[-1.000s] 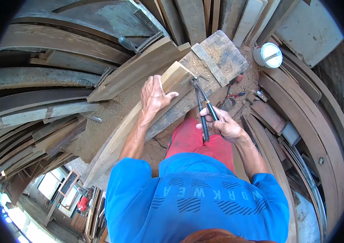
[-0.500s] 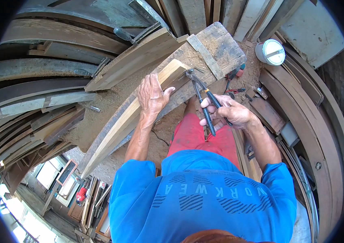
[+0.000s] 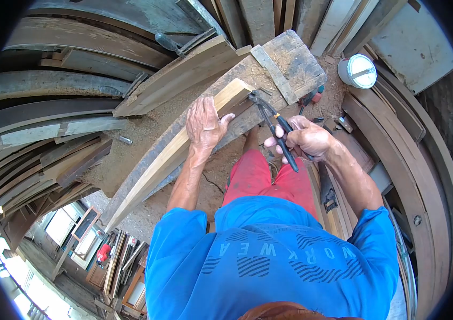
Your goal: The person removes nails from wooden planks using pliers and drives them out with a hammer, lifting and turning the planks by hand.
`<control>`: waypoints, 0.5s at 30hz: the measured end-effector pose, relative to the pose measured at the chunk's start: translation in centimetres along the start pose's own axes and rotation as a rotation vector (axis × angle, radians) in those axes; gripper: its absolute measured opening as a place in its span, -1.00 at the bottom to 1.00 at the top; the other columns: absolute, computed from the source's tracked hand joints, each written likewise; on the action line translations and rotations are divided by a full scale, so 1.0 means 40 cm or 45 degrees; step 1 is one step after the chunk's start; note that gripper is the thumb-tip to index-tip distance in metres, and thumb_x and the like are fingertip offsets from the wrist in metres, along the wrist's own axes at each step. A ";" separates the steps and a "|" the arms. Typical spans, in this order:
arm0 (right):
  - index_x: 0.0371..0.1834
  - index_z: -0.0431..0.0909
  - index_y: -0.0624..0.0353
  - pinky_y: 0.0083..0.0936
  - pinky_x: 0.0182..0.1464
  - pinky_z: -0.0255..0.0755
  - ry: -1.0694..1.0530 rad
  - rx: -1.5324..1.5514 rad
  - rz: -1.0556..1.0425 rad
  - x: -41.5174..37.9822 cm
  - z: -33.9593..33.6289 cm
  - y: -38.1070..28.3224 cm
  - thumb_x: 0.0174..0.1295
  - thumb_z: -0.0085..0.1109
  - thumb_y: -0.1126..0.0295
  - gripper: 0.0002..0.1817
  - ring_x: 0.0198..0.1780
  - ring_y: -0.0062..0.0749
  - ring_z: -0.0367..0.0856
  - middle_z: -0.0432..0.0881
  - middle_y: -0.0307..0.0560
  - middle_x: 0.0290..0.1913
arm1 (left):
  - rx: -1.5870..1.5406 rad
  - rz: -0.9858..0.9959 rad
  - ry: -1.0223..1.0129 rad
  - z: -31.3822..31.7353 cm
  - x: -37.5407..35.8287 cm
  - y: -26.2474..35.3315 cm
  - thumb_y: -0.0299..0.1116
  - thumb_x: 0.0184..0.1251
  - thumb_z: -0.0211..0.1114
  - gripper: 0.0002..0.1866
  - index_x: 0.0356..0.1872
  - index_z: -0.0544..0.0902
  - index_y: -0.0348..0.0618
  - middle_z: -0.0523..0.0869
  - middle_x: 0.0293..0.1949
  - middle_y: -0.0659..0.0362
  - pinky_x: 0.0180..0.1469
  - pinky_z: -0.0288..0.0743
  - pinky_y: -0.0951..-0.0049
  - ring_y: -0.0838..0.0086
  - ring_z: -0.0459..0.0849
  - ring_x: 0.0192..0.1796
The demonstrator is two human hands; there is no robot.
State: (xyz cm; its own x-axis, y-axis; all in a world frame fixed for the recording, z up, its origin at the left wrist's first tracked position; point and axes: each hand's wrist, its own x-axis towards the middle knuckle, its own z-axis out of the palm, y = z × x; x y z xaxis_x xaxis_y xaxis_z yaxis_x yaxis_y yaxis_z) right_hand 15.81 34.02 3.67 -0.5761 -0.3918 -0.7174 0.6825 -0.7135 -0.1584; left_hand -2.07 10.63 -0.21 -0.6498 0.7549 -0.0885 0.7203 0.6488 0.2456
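A long pale wooden beam (image 3: pixel 157 165) lies along the worn workbench (image 3: pixel 304 64). My left hand (image 3: pixel 204 122) rests on the beam near its upper end, thumb spread from the fingers, pressing on the wood. In my right hand (image 3: pixel 309 138) are black pincers (image 3: pixel 267 114) with orange marks, gripped by the handles. The jaws of the pincers touch or nearly touch the end of the beam; the exact contact is too small to tell. A grey wooden strip (image 3: pixel 273 73) lies across the bench just beyond.
A white bucket (image 3: pixel 357 70) stands at the right of the bench. Planks (image 3: pixel 72 82) are stacked on the left, and long boards (image 3: pixel 413 176) on the right. A handsaw (image 3: pixel 331 198) lies near my right leg. Sawdust covers the floor (image 3: pixel 117 165).
My right hand has moved slightly right and up, and the pincers' handles have swung right. The left hand keeps its place on the beam.
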 end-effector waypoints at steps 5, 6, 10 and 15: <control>-0.16 0.44 0.23 -0.44 -0.35 0.67 0.054 -0.155 0.077 0.002 0.009 -0.009 0.18 -0.08 0.73 -0.77 -0.27 -0.44 0.71 0.74 0.04 -0.14 | 0.001 -0.043 -0.061 -0.006 -0.002 0.004 -0.05 -0.16 0.73 -0.25 -0.02 0.55 -0.29 0.67 -0.13 -0.11 -0.02 0.55 0.02 -0.04 0.69 -0.06; -0.17 0.44 0.23 -0.46 -0.36 0.65 0.075 -0.258 0.071 0.006 0.009 -0.011 0.23 -0.06 0.70 -0.82 -0.29 -0.47 0.69 0.72 -0.01 -0.17 | 0.005 -0.072 -0.094 -0.007 0.000 0.007 -0.03 -0.11 0.71 -0.27 -0.03 0.56 -0.30 0.67 -0.10 -0.13 0.03 0.55 0.02 -0.05 0.69 -0.02; -0.21 0.42 0.22 -0.49 -0.40 0.61 0.175 -0.492 0.056 0.011 0.021 0.012 0.37 0.02 0.57 -0.98 -0.38 -0.56 0.59 0.63 -0.19 -0.31 | 0.026 -0.070 -0.103 0.003 -0.005 0.002 -0.01 -0.11 0.71 -0.27 -0.03 0.56 -0.30 0.68 -0.09 -0.13 0.03 0.56 0.01 -0.05 0.70 0.00; -0.40 0.40 0.16 -0.51 -0.44 0.49 0.175 -0.574 -0.069 0.012 0.015 0.049 0.36 0.04 0.52 -0.86 -0.45 -0.59 0.52 0.51 -0.26 -0.49 | 0.026 -0.072 -0.128 0.001 -0.005 0.006 -0.01 -0.10 0.70 -0.29 -0.05 0.57 -0.31 0.68 -0.10 -0.15 0.00 0.57 0.01 -0.07 0.71 -0.03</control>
State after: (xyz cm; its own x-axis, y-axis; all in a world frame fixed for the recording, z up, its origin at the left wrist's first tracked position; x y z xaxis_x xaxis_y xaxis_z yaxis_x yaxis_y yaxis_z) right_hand 16.60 32.08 3.41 -0.5723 -0.2588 -0.7781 0.7977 -0.3955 -0.4552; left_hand -1.74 10.63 -0.16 -0.6626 0.7223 -0.1980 0.6887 0.6915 0.2182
